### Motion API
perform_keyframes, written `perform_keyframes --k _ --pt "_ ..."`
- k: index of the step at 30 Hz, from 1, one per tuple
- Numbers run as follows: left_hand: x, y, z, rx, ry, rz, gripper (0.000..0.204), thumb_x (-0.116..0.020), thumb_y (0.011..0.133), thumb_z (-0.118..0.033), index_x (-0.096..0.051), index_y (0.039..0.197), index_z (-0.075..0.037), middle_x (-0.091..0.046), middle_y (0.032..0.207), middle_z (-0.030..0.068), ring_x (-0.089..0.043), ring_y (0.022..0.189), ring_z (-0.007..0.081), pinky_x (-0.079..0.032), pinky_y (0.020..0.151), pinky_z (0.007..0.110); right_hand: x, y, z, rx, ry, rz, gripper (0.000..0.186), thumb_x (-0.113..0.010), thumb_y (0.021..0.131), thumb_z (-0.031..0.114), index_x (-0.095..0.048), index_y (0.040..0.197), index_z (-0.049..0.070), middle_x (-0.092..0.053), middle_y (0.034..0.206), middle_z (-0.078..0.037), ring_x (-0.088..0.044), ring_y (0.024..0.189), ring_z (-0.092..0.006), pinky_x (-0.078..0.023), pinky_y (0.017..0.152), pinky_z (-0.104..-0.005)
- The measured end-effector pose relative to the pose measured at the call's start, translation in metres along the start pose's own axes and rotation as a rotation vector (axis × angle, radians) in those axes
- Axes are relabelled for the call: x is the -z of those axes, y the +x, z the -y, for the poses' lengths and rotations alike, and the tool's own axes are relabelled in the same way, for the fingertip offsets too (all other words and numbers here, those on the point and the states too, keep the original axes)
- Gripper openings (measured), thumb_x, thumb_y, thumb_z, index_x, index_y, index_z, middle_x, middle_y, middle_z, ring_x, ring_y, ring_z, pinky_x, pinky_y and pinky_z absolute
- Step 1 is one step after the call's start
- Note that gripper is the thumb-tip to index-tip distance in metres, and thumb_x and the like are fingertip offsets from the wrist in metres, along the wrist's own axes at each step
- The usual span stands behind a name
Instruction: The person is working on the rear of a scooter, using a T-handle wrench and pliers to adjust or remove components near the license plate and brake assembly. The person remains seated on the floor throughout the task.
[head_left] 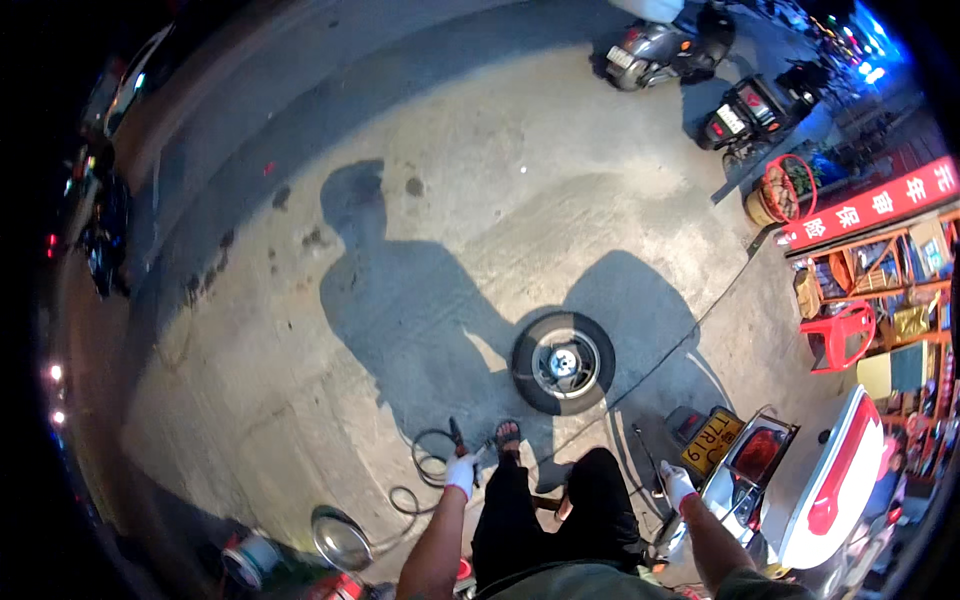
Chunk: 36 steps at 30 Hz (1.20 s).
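My left hand, in a white work glove, is closed round a dark tool with a narrow upper end. A black hose loops beside it on the ground; whether the two are joined I cannot tell. On my right, my white-gloved right hand is closed on a thin metal rod, close to the rear of a white scooter. Ahead of my feet a wheel with a black tyre lies flat, its silver hub facing up. Neither hand touches the wheel.
A red and white scooter top box juts out at the right. Beyond stand a red plastic chair, crowded shelves and a basket. Two parked scooters are farther back. A metal bowl sits at the lower left. Dark cable crosses the concrete.
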<state>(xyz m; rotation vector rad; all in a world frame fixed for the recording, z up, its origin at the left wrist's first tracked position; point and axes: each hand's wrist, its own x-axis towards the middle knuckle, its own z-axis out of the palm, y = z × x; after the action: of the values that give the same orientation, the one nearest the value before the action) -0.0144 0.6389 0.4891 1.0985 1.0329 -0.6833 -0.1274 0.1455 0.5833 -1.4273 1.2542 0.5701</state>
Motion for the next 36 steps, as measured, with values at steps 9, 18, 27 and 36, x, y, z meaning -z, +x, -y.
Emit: perform_keyframes --k 9,18,27,36 --pt "0.144 0.062 0.008 0.106 0.751 0.083 0.017 -0.059 0.078 -0.013 -0.061 0.064 -0.005 -0.060 0.059 0.0174 -0.058 0.046 0.0308 -0.045 0.040 0.045 -0.035 -0.006 0.113 -0.029 -0.352 0.040 0.037 -0.072 0.082 0.036 -0.064 0.086 -0.001 -0.061 0.070 -0.006 -0.059 0.060 -0.0176 -0.048 0.049 -0.0358" --pt "0.047 0.197 -0.192 0.104 0.503 -0.169 0.039 -0.037 0.091 -0.046 -0.044 0.066 -0.016 -0.034 0.050 0.0043 -0.035 0.044 0.0244 -0.035 0.044 0.034 -0.090 0.193 0.159 0.015 -0.769 0.075 0.035 -0.068 0.081 0.036 -0.071 0.099 0.006 -0.070 0.087 -0.013 -0.067 0.080 -0.0221 -0.054 0.072 -0.0352" --pt "-0.285 0.317 -0.490 -0.024 0.609 0.007 0.025 -0.044 0.088 -0.022 -0.047 0.068 -0.008 -0.047 0.054 0.0097 -0.045 0.045 0.0268 -0.040 0.044 0.037 -0.070 0.184 0.283 0.028 0.160 -0.168 0.048 -0.066 0.083 0.038 -0.066 0.109 -0.003 -0.068 0.104 -0.018 -0.064 0.090 -0.0238 -0.048 0.084 -0.0381" --pt "-0.668 0.340 -0.503 0.080 1.153 0.216 0.020 -0.048 0.092 -0.024 -0.049 0.081 -0.007 -0.050 0.062 0.0088 -0.046 0.047 0.0261 -0.040 0.042 0.038 -0.119 0.189 0.209 -0.191 1.015 -0.669 0.042 -0.059 0.088 0.034 -0.064 0.115 0.001 -0.068 0.105 -0.017 -0.064 0.092 -0.0264 -0.048 0.084 -0.0373"
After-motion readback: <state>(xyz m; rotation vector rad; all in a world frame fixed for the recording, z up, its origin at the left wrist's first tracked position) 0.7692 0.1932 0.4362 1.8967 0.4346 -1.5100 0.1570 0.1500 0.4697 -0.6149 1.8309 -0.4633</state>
